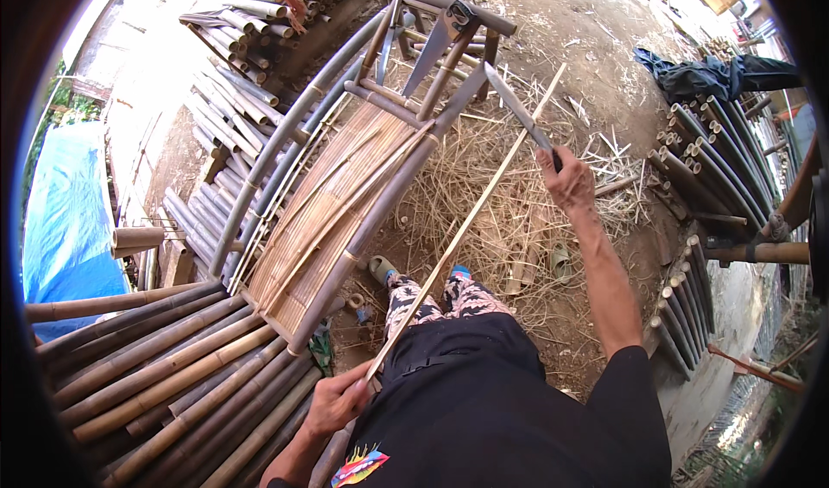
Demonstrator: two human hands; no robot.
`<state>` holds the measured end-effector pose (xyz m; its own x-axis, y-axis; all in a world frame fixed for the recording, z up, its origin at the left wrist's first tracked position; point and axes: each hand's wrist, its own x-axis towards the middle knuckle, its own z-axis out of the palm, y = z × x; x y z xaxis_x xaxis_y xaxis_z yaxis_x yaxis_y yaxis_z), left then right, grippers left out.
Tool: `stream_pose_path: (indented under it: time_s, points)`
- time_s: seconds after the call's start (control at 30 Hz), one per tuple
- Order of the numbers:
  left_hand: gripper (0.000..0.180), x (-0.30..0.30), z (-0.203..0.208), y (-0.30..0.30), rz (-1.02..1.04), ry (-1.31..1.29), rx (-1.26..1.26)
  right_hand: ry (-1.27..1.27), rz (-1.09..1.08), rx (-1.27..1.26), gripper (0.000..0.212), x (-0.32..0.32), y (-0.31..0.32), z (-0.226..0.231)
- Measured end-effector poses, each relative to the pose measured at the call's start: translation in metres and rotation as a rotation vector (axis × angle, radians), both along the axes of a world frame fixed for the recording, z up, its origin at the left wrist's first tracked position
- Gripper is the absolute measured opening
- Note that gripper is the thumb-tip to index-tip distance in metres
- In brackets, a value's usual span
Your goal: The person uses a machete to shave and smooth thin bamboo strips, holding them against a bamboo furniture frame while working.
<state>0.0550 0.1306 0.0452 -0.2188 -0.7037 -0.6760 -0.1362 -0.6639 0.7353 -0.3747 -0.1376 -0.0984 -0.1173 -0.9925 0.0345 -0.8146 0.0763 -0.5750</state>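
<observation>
A long, thin bamboo strip [449, 255] runs slantwise up and to the right in front of me. My left hand [339, 399] is closed round its near end, low beside my shirt. In my right hand [567, 180], out ahead on the right, is the dark handle of a long-bladed knife [509, 93]. The blade points up and left and crosses the strip near its far end; whether they touch I cannot tell. Left of the strip stands a bamboo bench [319, 194] with loose strips on its slatted seat. A handsaw [432, 52] rests against its far end frame.
Cut bamboo poles [164, 376] lie stacked at lower left, with more poles [246, 22] beyond the bench. Dark poles [717, 160] lean at the right under a dark cloth [717, 73]. Shavings [484, 186] cover the ground near my feet. A blue tarp [65, 220] hangs far left.
</observation>
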Motion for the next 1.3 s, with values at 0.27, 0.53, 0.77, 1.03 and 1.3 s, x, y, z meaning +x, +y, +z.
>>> stream_pose_path:
  time_s: [0.27, 0.53, 0.77, 1.03, 1.3]
  points:
    - [0.039, 0.050, 0.019, 0.048, 0.007, -0.095, 0.079, 0.048, -0.134, 0.075, 0.071, -0.079, -0.036, -0.017]
    - [0.033, 0.093, 0.020, 0.020, 0.088, -0.595, -0.509, -0.478, -0.484, 0.272, 0.060, -0.178, -0.069, -0.058]
    - [0.032, 0.156, 0.004, -0.145, 0.626, -0.780, -0.944, -0.681, -0.199, 0.711, 0.037, 0.038, -0.014, -0.113]
    - [0.009, 0.121, -0.094, -0.261, 1.142, 0.246, -0.663, -1.158, -0.357, 0.532, 0.046, 0.231, -0.073, -0.074]
    - [0.020, 0.165, -0.253, -0.335, 1.229, 0.908, -0.122, -1.087, -0.552, -0.051, 0.031, 0.270, -0.238, -0.051]
